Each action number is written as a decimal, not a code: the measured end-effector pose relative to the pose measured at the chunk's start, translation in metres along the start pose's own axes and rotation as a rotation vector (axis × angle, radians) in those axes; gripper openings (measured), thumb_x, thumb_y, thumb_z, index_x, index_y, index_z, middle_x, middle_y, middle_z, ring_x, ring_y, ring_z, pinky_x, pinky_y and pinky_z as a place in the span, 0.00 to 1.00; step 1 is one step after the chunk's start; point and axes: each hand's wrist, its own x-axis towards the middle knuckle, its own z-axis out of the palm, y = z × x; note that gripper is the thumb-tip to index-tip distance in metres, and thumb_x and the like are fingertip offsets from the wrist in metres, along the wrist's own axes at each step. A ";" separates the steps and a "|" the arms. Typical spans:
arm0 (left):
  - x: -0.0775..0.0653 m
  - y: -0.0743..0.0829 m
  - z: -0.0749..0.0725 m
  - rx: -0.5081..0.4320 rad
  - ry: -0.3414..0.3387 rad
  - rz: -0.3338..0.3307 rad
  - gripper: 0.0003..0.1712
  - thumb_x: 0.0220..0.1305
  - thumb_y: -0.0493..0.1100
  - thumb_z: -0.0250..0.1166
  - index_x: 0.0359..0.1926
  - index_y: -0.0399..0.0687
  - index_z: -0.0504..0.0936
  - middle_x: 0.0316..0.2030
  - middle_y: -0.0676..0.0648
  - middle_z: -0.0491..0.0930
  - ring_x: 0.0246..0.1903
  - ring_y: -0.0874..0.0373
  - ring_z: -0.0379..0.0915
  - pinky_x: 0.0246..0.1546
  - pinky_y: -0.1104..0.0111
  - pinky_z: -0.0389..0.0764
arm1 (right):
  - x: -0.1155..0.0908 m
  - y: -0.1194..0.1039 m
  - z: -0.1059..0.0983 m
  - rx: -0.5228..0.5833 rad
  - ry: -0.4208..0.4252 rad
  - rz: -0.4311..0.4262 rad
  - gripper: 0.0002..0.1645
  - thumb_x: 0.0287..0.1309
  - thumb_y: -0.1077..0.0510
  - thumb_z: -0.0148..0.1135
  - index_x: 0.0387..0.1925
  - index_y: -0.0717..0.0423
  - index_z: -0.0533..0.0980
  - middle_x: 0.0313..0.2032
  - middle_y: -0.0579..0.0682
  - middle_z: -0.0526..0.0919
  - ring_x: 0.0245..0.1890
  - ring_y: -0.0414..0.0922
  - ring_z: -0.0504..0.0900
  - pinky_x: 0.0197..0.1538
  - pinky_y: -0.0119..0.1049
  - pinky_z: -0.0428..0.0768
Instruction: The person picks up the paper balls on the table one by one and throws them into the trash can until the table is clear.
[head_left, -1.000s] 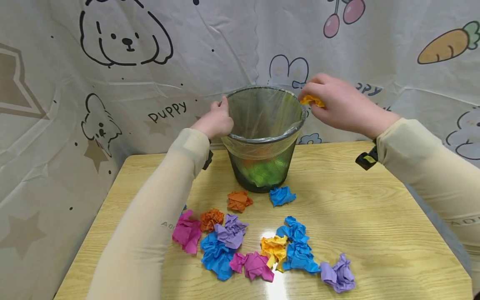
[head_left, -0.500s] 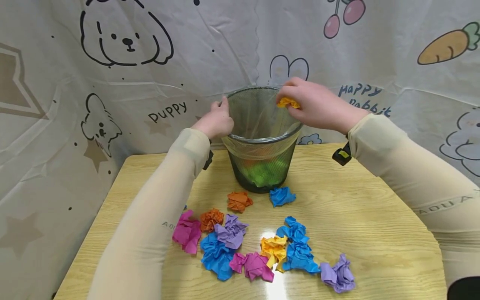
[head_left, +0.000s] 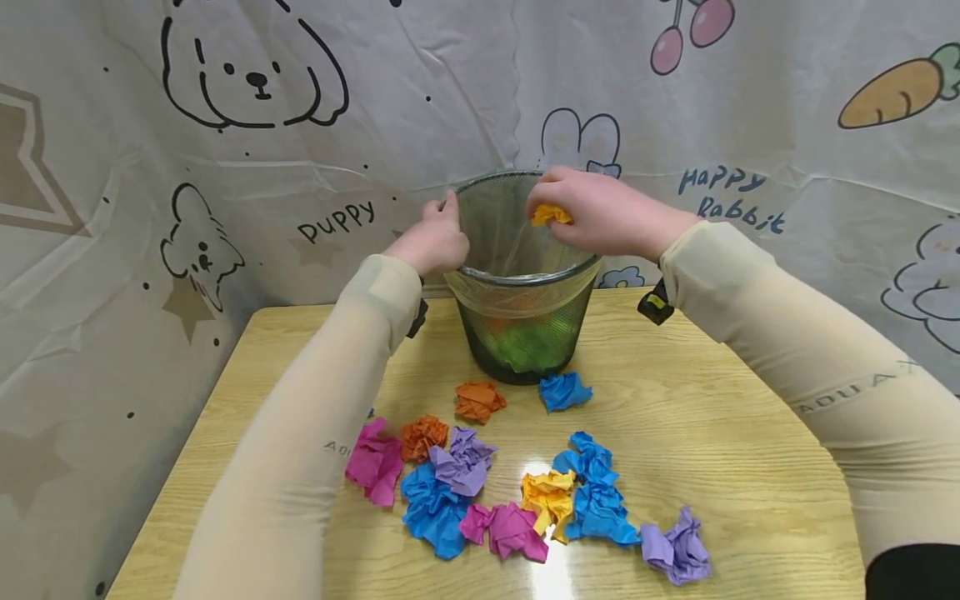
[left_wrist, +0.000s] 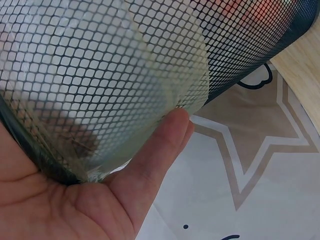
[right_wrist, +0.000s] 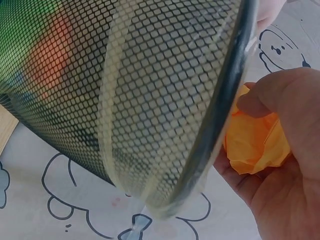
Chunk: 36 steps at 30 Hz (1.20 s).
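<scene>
A dark mesh wastebasket (head_left: pixel 522 325) with a clear plastic liner stands upright at the table's back; green and red-orange crumpled paper shows through its lower wall. My left hand (head_left: pixel 432 242) grips its left rim, with the thumb (left_wrist: pixel 162 150) against the outer mesh and the fingers blurred behind the mesh in the left wrist view. Over the basket's mouth, toward its right side, my right hand (head_left: pixel 607 212) holds a yellow-orange crumpled paper ball (right_wrist: pixel 257 142) between thumb and fingers.
Several crumpled paper balls lie in front of the basket: orange (head_left: pixel 480 402), blue (head_left: pixel 564 392), magenta (head_left: pixel 513 533), yellow (head_left: pixel 547 498) and purple (head_left: pixel 677 547). A printed cloth (head_left: pixel 420 83) hangs behind the wooden table (head_left: pixel 750 467).
My right hand has moved left with the yellow-orange paper ball, from beside the right rim to over the basket's mouth. My left hand stays on the rim.
</scene>
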 end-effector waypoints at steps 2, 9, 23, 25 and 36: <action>0.000 0.000 0.000 0.002 0.000 0.002 0.45 0.72 0.37 0.36 0.79 0.48 0.18 0.79 0.34 0.22 0.63 0.39 0.66 0.61 0.53 0.68 | 0.003 -0.001 0.002 -0.007 -0.010 -0.004 0.17 0.68 0.67 0.54 0.53 0.54 0.81 0.56 0.54 0.76 0.49 0.51 0.78 0.56 0.50 0.77; 0.000 -0.001 0.000 -0.004 0.006 0.009 0.45 0.72 0.36 0.36 0.79 0.48 0.18 0.79 0.34 0.23 0.67 0.39 0.61 0.63 0.54 0.66 | 0.009 -0.004 0.008 -0.030 -0.039 -0.009 0.18 0.66 0.65 0.56 0.54 0.54 0.82 0.57 0.54 0.77 0.49 0.52 0.78 0.56 0.51 0.77; 0.001 -0.001 -0.001 0.006 0.001 -0.001 0.44 0.72 0.37 0.35 0.79 0.47 0.19 0.79 0.34 0.23 0.72 0.39 0.55 0.63 0.53 0.65 | 0.012 -0.003 0.014 -0.057 -0.076 -0.004 0.23 0.70 0.54 0.61 0.64 0.52 0.78 0.59 0.53 0.76 0.52 0.51 0.77 0.59 0.49 0.75; 0.002 0.000 -0.001 0.010 -0.003 -0.005 0.44 0.73 0.38 0.36 0.79 0.47 0.19 0.79 0.34 0.23 0.72 0.38 0.55 0.64 0.53 0.65 | 0.012 -0.002 0.014 -0.075 -0.095 0.008 0.29 0.70 0.48 0.61 0.69 0.51 0.74 0.63 0.54 0.74 0.57 0.52 0.76 0.63 0.50 0.73; 0.003 -0.001 -0.001 0.006 -0.001 0.004 0.46 0.72 0.37 0.37 0.78 0.48 0.18 0.79 0.35 0.23 0.70 0.38 0.59 0.66 0.53 0.65 | 0.005 0.003 0.009 -0.162 -0.064 0.054 0.48 0.68 0.24 0.49 0.79 0.44 0.61 0.77 0.56 0.60 0.76 0.60 0.55 0.74 0.60 0.51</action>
